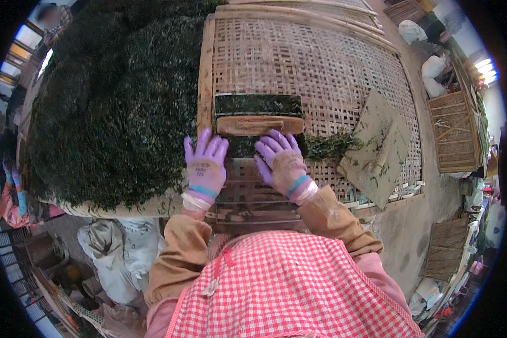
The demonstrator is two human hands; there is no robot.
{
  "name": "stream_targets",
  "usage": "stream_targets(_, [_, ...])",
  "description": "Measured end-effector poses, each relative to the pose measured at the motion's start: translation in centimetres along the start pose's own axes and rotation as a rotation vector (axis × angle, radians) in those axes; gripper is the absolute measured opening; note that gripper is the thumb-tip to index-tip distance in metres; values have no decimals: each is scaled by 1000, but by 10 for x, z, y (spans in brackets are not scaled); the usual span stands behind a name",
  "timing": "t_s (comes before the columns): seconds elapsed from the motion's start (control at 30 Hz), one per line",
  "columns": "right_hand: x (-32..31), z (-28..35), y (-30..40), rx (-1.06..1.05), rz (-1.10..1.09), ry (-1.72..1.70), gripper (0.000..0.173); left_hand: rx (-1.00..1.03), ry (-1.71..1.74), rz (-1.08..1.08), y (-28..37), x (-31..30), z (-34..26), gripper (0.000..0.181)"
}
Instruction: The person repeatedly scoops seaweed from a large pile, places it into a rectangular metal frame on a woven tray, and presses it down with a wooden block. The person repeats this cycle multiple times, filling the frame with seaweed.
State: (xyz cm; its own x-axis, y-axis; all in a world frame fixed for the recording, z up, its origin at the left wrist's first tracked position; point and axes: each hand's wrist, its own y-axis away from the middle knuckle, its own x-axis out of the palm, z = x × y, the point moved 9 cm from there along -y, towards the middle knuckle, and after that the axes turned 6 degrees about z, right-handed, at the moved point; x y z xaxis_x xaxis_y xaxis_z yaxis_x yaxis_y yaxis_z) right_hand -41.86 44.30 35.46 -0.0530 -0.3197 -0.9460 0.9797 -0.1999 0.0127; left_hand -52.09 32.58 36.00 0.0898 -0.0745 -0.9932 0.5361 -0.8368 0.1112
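Observation:
Both hands wear purple-coated work gloves. My left hand (203,167) lies palm down with its fingers apart, at the near left corner of a shallow rectangular form packed with dark green shredded leaves (257,103). My right hand (284,162) is spread over the near side of that form and holds nothing. Its fingertips reach the lower edge of a wooden bar (260,126) laid across the leaves; whether they touch it is hard to tell. Close by on the left rises a large heap of the same dark green leaves (122,110). A clear sheet (257,192) extends from the form towards me.
Under the form is a woven bamboo tray (321,63) with a wooden rim. A flat board (378,148) with leaf scraps lies on its right side, beside a loose leaf clump (331,145). White sacks (120,249) stand below left. Another person (10,207) is at far left.

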Motion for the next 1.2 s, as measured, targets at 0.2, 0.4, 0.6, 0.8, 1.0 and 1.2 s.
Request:
stream_targets(0.2, [21,34,-31,-89,-22,87,33,-41,46,66,-3,31,6,51])
stream_targets(0.4, [36,54,-36,-160,-27,-61,33,-198,675,-282,39,15,86,45])
stream_targets(0.6, [69,61,-46,-69,38,-19,40,-91,226,-1,22,36,63,72])
stream_targets(0.8, [92,68,-46,-150,158,101,51,-27,158,21,-10,63,56,58])
stream_targets(1.0, [90,64,-41,-154,137,5,53,-29,331,120,-14,46,57,37])
stream_targets(1.2, [92,68,-46,-141,400,1,54,-25,1021,304,-27,4,9,46])
